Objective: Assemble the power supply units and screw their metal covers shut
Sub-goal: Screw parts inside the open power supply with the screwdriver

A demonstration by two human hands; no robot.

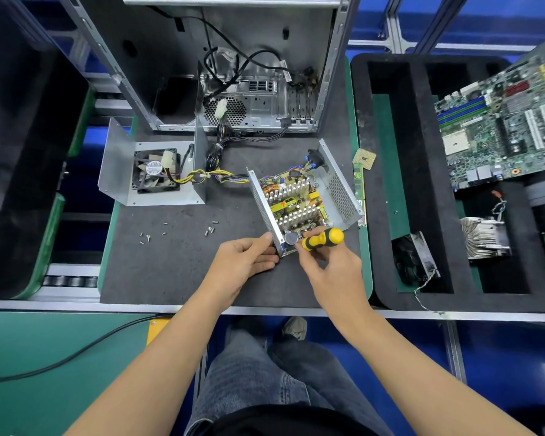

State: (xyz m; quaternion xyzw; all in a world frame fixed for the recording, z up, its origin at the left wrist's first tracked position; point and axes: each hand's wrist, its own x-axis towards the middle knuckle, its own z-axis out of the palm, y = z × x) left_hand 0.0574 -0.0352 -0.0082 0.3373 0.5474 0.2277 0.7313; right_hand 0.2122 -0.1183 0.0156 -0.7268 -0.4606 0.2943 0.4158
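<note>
With the left hand [244,258] pinching the near corner of the open PSU [302,202] mid-mat, and the right hand [324,262] gripping the screwdriver [323,239], keep the tip (hidden here) square on the board screw.

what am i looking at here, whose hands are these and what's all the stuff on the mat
The one picture comes from a camera worn on a person's head, looking down at their own hands. The left hand steadies the near corner of an open power supply box whose circuit board is exposed. The right hand grips a yellow and black screwdriver at that corner. On the dark mat also lie loose screws and the metal cover with its fan. Behind stands an open computer case.
</note>
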